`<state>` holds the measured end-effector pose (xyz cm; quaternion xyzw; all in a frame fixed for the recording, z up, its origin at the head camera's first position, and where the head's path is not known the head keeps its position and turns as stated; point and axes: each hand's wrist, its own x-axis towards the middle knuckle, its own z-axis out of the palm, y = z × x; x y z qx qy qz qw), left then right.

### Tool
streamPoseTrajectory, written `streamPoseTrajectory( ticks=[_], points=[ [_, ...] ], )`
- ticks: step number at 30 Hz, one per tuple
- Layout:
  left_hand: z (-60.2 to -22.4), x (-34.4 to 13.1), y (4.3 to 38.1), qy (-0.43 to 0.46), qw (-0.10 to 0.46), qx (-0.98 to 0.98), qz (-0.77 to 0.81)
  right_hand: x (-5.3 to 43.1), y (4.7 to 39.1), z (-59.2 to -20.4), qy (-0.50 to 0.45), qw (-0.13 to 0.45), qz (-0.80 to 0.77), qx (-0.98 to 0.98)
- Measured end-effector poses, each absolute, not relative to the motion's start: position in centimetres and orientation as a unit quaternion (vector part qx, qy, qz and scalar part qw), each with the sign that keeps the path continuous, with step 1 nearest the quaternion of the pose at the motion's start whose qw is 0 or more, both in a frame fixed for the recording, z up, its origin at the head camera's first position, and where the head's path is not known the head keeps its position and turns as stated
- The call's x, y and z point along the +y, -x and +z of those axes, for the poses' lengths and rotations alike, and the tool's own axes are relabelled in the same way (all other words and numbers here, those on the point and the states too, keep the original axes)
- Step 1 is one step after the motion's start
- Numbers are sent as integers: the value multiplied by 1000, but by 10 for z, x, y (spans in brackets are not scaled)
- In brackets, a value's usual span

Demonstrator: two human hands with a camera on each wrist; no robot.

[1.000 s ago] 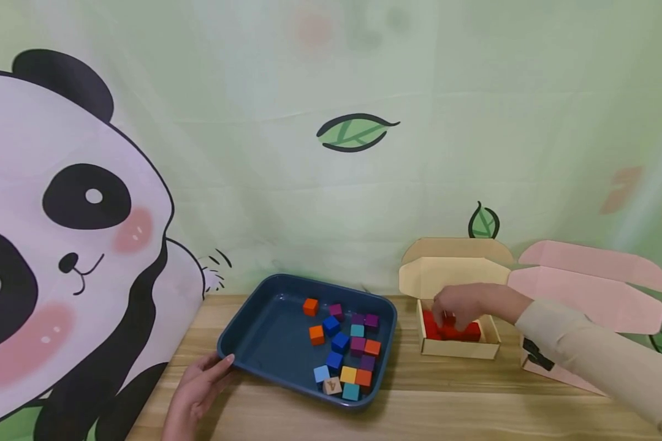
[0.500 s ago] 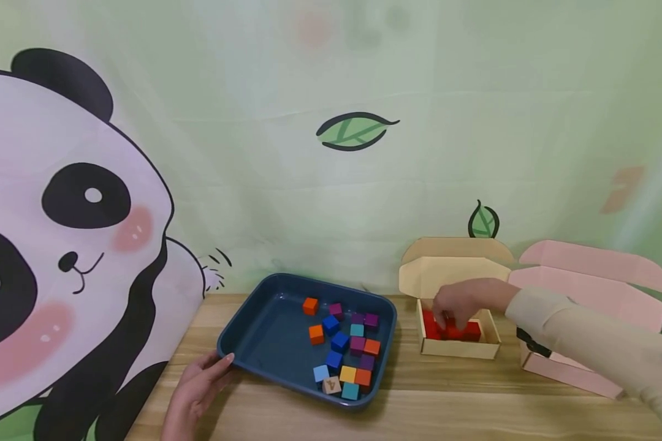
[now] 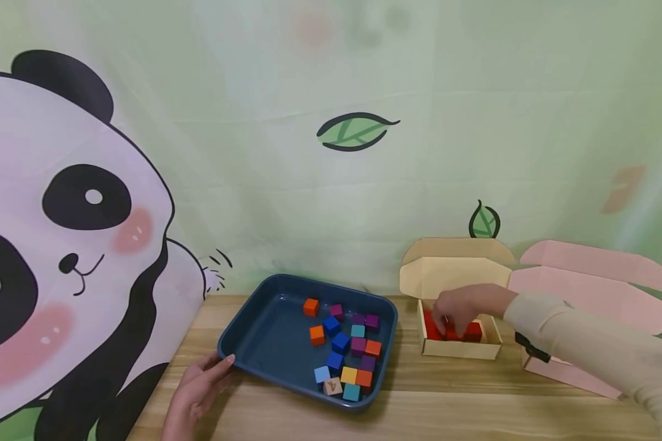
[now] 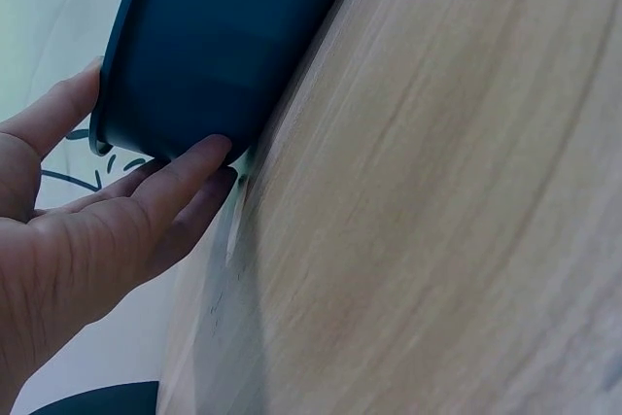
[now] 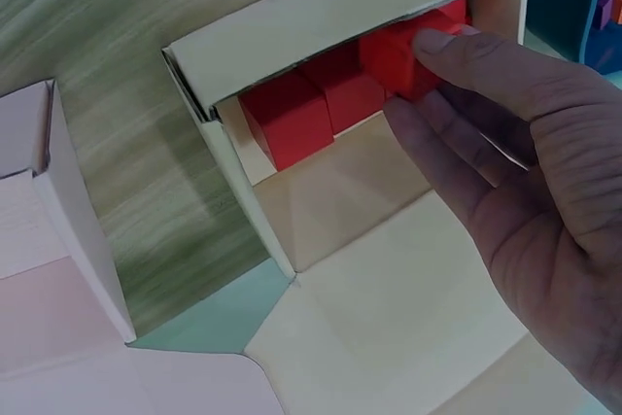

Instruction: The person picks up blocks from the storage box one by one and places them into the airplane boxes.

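My left hand [image 3: 201,383] holds the near-left corner of the dark blue tray [image 3: 270,337]. In the left wrist view its thumb rests at the rim and the other fingers lie against the outside wall [image 4: 194,55]. Reaching into the cream cardboard box [image 3: 460,350], my right hand [image 3: 456,309] pinches a red cube [image 5: 389,57] between thumb and fingers. Beside that cube, more red cubes [image 5: 287,119] sit in the box, side by side. The right hand partly covers the box's contents.
Inside the tray, several coloured cubes [image 3: 340,342] gather toward the right. An open pink box [image 3: 574,381] stands right of the cream one, under my right forearm. Both lids stand raised at the back. Behind the wooden table [image 3: 419,410] hangs a panda-printed cloth [image 3: 358,202].
My right hand makes only slight movements among the red cubes, and its forearm has shifted a little left. The left hand and the tray stay where they were.
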<state>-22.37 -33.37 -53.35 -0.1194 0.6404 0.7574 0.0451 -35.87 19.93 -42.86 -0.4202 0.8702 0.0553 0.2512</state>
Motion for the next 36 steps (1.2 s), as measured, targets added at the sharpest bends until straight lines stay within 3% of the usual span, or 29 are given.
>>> streamPoseTrajectory(
  ticks=[13,24,36],
  points=[
    [-534,-332,225,132,42,637,758,199,354,-444,427,224,22,876],
    [-533,-332,224,132,43,641,755,202,364,-426,448,153,-22,881],
    [-533,-332,224,136,42,641,754,154,355,-407,473,126,-65,870]
  ],
)
